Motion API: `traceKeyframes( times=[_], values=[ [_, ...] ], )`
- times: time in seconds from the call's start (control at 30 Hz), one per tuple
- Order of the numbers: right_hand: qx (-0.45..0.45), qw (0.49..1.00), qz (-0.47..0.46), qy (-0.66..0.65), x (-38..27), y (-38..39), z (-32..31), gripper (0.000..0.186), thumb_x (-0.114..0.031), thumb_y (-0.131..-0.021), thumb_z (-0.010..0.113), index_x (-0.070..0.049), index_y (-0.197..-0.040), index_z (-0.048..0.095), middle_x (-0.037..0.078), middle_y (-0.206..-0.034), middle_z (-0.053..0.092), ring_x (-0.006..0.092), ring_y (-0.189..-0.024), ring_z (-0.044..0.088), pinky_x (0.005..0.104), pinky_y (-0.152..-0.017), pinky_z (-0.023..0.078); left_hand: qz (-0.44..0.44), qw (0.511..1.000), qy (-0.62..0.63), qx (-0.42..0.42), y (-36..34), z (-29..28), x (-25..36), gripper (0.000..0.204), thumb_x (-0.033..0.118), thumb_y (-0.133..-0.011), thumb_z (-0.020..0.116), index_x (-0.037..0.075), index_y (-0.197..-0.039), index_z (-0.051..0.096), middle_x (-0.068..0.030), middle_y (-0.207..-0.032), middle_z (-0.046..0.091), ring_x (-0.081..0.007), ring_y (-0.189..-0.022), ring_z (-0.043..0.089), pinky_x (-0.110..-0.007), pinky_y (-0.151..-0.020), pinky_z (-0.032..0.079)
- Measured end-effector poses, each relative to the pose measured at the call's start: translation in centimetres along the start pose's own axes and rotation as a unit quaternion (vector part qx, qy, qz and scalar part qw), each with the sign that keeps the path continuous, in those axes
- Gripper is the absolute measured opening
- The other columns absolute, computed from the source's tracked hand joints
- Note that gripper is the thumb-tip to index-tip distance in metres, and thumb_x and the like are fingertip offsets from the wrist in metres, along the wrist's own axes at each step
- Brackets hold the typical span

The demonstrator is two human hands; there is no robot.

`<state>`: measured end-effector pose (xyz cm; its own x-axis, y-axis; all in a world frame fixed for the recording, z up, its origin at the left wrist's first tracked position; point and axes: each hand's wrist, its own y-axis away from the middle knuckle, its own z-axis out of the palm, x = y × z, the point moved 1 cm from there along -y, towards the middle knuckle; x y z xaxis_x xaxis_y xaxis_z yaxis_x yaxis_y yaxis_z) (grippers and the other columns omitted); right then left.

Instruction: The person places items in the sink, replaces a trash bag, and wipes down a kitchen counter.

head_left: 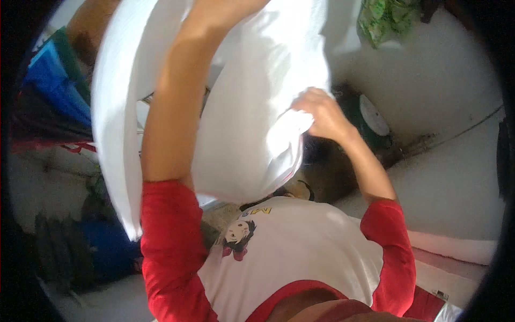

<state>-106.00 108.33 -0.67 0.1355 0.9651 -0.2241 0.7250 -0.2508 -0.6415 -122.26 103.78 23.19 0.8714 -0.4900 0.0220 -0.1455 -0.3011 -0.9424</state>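
Observation:
A large white cloth (230, 123) hangs in folds in front of me, running off the top of the view and down toward my white shirt with red sleeves. My right hand (319, 112) is closed on a bunched edge of it at the middle right, sunlit along the fold. My left hand (236, 8) is raised at the top edge over the cloth, with its fingers cut off by the frame, so I cannot tell what they hold. My left forearm crosses in front of the cloth and hides part of it.
Blue and dark fabrics (53, 80) hang at the upper left. A green leafy-looking item (381, 19) is at the top right. A dark green round container (370, 129) with a pale top stands behind my right hand, beside a pale wall (440, 70). A blue object (107, 241) sits low on the left.

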Motion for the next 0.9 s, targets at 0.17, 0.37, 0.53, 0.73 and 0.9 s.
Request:
traceKeyframes(
  times=[0.17, 0.37, 0.53, 0.73, 0.9],
  values=[
    [0.07, 0.986, 0.144, 0.052, 1.9, 8.3, -4.1, 0.041, -0.002, -0.062, 0.069, -0.003, -0.102, 0.061, 0.012, -0.098, 0.063, 0.0286, -0.091, 0.06, 0.0392, -0.082, 0.046, -0.186, 0.91, 0.369, -0.036, 0.5, 7.8, -0.5, 0.032, 0.02, -0.092, 0.054, -0.005, -0.112, 0.059, -0.0226, -0.126, 0.052, -0.0304, -0.115, 0.051, -0.041, -0.1, 0.04],
    [0.396, 0.86, 0.312, -0.076, 4.5, 16.6, -11.4, 0.061, -0.009, -0.067, 0.071, -0.001, -0.123, 0.049, 0.016, -0.116, 0.053, 0.0248, -0.102, 0.057, 0.0377, -0.092, 0.043, -0.106, 0.878, 0.393, -0.252, 6.4, 13.7, 4.8, 0.02, 0.016, -0.085, 0.056, -0.003, -0.086, 0.061, -0.0187, -0.086, 0.061, -0.0286, -0.077, 0.061, -0.043, -0.071, 0.049],
    [0.226, 0.881, 0.383, 0.161, 5.8, 21.0, -12.6, 0.044, -0.015, -0.08, 0.063, 0.0, -0.12, 0.052, 0.013, -0.115, 0.059, 0.0255, -0.104, 0.056, 0.0357, -0.093, 0.043, 0.071, 0.844, 0.475, -0.239, 17.1, 15.0, 12.4, 0.029, 0.016, -0.084, 0.057, -0.001, -0.107, 0.057, -0.0222, -0.121, 0.054, -0.0365, -0.119, 0.048, -0.044, -0.102, 0.037],
    [0.196, 0.853, 0.41, 0.255, 3.0, 18.1, -15.1, 0.038, -0.018, -0.084, 0.055, -0.003, -0.119, 0.058, 0.011, -0.122, 0.056, 0.0237, -0.114, 0.052, 0.0381, -0.099, 0.039, -0.236, 0.841, 0.46, -0.16, 32.8, 17.2, 3.3, 0.051, 0.009, -0.077, 0.069, 0.004, -0.124, 0.049, -0.0175, -0.122, 0.052, -0.0341, -0.117, 0.048, -0.042, -0.101, 0.036],
    [0.29, 0.865, 0.399, 0.096, 6.2, 19.2, -14.1, 0.033, -0.016, -0.081, 0.055, -0.002, -0.111, 0.062, 0.009, -0.113, 0.06, 0.0216, -0.106, 0.055, 0.0346, -0.096, 0.041, -0.467, 0.827, 0.154, -0.272, 56.5, 22.4, -7.9, 0.047, 0.018, -0.07, 0.074, 0.009, -0.114, 0.058, -0.0186, -0.123, 0.051, -0.0386, -0.12, 0.042, -0.046, -0.101, 0.033]
  ],
)
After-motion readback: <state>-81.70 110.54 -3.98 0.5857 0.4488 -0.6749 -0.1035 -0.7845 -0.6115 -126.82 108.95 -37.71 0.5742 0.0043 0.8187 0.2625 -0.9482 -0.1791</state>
